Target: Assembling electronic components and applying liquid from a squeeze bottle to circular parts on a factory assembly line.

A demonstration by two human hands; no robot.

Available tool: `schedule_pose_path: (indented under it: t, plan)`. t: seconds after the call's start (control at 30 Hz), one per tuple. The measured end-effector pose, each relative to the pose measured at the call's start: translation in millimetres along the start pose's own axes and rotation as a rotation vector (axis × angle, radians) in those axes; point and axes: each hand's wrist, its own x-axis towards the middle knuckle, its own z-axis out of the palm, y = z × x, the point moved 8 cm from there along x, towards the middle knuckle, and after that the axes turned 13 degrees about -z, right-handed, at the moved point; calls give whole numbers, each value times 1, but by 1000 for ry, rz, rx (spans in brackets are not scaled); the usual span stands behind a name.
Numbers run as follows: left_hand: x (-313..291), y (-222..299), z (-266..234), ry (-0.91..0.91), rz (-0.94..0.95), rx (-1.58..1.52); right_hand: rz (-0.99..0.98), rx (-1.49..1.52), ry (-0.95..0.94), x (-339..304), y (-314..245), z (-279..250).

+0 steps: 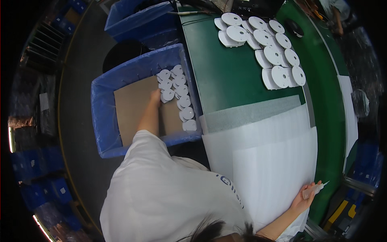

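Observation:
My left hand (155,96) reaches down into a blue-lined bin (104,121), right against a white round-topped part (167,95) at the end of a row. Its fingers are mostly hidden at the part's edge, so their grip cannot be made out. Two rows of such white parts (182,90) lie on the brown cardboard sheet (137,103) in the bin. Off to the lower right, my right hand (301,200) is closed around a small translucent squeeze bottle (312,191) with a thin pointed nozzle. That hand is over the right edge of white foam sheets (274,169).
On the green table (225,80), several more white disc-topped parts (272,55) stand in rows at the far side. Another blue-lined bin (141,20) is behind the first, with a dark round stool (121,54) between. A black mouse (294,28) lies at the far right.

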Motion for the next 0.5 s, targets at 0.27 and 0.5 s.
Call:
schedule_pose_path:
  t: [0.27, 0.5]
  plan:
    - [95, -24, 36, 143, 65, 81, 2, 107, -61, 0, -1, 6]
    - [47, 35, 51, 255, 214, -197, -14, 116, -57, -2, -7, 4]
